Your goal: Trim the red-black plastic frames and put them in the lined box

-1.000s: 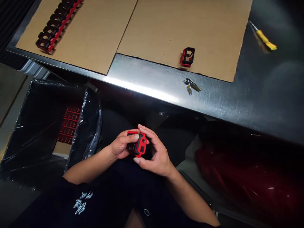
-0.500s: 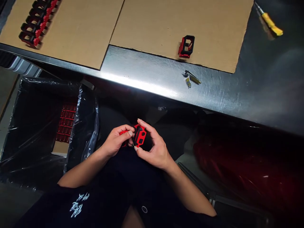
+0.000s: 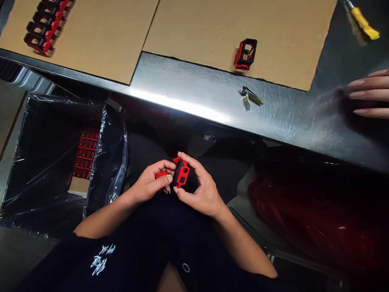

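Left hand [image 3: 150,182] and right hand [image 3: 199,190] both grasping a red-and-black plastic housing [image 3: 181,172], held up over the person's black shirt [image 3: 100,259]. Left hand curled around the 9 o'clock side, right hand pinching from the 3 o'clock side, fingers closed on it. Housing partly hidden by the fingers.

At 12 o'clock, steel table [image 3: 188,83] with cardboard sheet [image 3: 91,44] on it. Single red-black part [image 3: 245,54] on the cardboard near its edge, about 1 o'clock. Small metal pieces [image 3: 251,96] lie on bare steel just below it. Row of red-black parts [image 3: 41,28] on the cardboard, 11 o'clock. Yellow-handled screwdriver [image 3: 363,22] on the table, 1 to 2 o'clock. Co-worker's hand [image 3: 369,95] at table edge, 2 o'clock. At 9 o'clock, plastic-lined bin [image 3: 53,162] holding stacked red parts [image 3: 86,152].
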A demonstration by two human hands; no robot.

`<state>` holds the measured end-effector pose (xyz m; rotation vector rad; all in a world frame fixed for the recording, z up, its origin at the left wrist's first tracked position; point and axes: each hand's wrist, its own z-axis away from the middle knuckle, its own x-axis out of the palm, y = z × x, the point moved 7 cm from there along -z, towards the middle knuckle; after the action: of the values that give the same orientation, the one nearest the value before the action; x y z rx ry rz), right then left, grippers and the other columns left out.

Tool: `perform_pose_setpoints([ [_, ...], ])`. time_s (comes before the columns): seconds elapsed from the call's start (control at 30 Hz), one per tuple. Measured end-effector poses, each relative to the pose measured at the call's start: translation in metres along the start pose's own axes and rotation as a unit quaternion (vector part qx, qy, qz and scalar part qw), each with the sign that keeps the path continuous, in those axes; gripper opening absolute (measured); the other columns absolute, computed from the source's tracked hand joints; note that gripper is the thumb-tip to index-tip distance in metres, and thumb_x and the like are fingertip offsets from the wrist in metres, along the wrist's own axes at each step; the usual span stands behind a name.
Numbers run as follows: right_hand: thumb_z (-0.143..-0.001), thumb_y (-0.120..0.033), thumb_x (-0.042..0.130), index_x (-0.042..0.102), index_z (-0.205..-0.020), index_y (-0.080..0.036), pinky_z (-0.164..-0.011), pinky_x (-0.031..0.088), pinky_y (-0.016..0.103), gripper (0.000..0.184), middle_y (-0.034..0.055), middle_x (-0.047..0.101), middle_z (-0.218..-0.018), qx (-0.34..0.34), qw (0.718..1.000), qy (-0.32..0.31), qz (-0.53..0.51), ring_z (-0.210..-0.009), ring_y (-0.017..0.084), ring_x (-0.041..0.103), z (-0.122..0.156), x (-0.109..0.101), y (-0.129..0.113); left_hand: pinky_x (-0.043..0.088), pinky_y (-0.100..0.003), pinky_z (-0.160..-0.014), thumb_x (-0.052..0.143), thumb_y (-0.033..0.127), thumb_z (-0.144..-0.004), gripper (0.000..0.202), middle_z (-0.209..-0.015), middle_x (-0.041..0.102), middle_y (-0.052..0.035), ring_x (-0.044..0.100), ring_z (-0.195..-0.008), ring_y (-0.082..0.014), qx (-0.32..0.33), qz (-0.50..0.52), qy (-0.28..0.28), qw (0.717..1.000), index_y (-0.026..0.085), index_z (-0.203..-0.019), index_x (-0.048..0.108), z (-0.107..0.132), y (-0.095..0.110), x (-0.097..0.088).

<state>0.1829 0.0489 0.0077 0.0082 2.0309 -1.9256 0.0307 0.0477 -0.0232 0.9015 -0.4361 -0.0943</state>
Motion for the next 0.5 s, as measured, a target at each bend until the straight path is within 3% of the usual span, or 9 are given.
perform_pose_setpoints([
  [0.13,-0.074,-0.012,0.071,0.047,-0.151,-0.028,-0.12,0.044,0.053,0.082,0.0086,0.057,-0.153,-0.018,1.0,0.003,0.0,-0.142,0.03,0.054,0.0,-0.001,-0.002,0.054,-0.022,-0.069,0.078,0.037,-0.083,0.039,-0.103,0.067,-0.0051,0.065,-0.076,-0.0119,0.031,-0.054,-0.016,0.998,0.019,-0.115,0.064,0.004,0.007,0.002],
  [0.23,-0.075,-0.014,0.07,0.046,-0.151,-0.027,-0.12,0.044,0.055,0.081,0.0094,0.057,-0.153,-0.028,1.0,-0.002,0.007,-0.142,0.031,0.054,0.001,0.0,-0.003,0.053,-0.024,-0.08,0.082,0.034,-0.08,0.039,-0.104,0.067,-0.0051,0.065,-0.089,-0.0151,0.047,-0.099,-0.007,0.994,0.019,-0.111,0.064,0.006,0.011,0.003],
  [0.5,-0.078,-0.017,0.074,0.044,-0.152,-0.029,-0.119,0.045,0.054,0.08,0.0105,0.055,-0.154,-0.038,0.999,-0.021,0.009,-0.142,0.03,0.053,0.002,0.001,-0.006,0.05,-0.024,-0.077,0.083,0.033,-0.078,0.035,-0.092,0.065,-0.0014,0.062,-0.08,-0.0132,0.049,-0.132,0.032,0.989,0.02,-0.102,0.061,0.009,0.011,0.003],
])
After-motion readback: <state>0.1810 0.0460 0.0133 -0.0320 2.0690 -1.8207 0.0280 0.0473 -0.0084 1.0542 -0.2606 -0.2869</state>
